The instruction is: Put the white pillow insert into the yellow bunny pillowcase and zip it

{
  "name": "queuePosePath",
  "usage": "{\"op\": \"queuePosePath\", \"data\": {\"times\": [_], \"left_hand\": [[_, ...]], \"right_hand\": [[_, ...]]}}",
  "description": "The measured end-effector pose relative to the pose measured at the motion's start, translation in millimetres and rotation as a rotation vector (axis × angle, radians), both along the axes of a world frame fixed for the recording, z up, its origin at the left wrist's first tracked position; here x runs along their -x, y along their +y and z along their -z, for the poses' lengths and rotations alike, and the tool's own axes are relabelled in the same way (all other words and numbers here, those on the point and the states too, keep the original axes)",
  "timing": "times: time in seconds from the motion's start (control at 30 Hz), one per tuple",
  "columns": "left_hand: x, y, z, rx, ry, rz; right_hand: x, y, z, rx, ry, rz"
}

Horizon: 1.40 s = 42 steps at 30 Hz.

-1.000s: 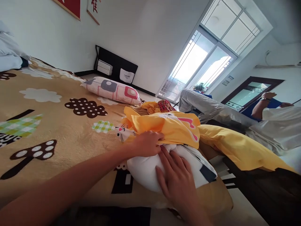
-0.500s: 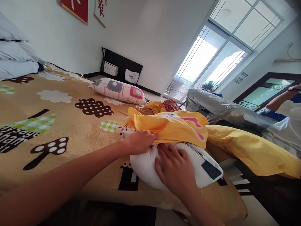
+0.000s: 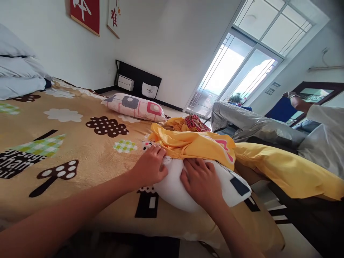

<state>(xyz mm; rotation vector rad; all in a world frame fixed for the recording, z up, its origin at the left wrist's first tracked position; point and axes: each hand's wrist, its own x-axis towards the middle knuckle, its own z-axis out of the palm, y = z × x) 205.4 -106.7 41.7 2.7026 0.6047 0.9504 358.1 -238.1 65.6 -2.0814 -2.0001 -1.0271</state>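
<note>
The left hand [image 3: 149, 165] half-curls, hold unclear; the right hand [image 3: 202, 182] spreads on the white pillow [image 3: 172, 188]. Uneven tugging could bunch the yellow pillowcase [image 3: 195, 144].

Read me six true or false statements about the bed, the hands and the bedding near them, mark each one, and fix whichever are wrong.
1. The right hand rests on the white pillow. True.
2. The pink-patterned pillow lies on the bed cover. True.
3. The left hand is on the pink-patterned pillow. False: it is where the yellow cloth meets the white pillow.
4. The yellow cloth covers the white pillow completely. False: much of the pillow's white surface shows.
5. The red checked cloth lies beyond the yellow cloth, seen from the hands. True.
6. The bed cover is plain. False: it is patterned, with a dotted mushroom among the shapes.
</note>
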Motion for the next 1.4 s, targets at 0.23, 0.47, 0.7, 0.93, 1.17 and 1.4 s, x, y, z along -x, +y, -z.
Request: {"op": "queuePosePath", "data": {"times": [0.23, 0.47, 0.7, 0.93, 1.17, 1.4], "left_hand": [[-15.4, 6.3, -10.6, 0.129, 0.144, 0.082], [-44.4, 5.2, 11.1, 0.001, 0.1, -0.031], [-59.7, 7.6, 23.5, -0.163, 0.024, -0.115], [-31.4, 24.7, 12.8, -0.11, 0.034, -0.218], [0.4, 10.1, -24.7, 0.144, -0.191, 0.109], [4.6, 10.6, -71.8, -0.156, 0.056, 0.007]], "right_hand": [[-7.3, -8.7, 3.7, -0.044, -0.013, 0.023], [5.9, 3.0, 9.2, -0.086, -0.096, 0.064], [11.9, 2.8, 6.9, -0.184, -0.115, 0.07], [-23.5, -73.4, 14.1, -0.491, 0.072, -0.054], [-46.7, -31.8, 9.3, -0.578, 0.26, -0.108], [8.2, 0.8, -7.3, -0.523, 0.282, -0.329]]}}
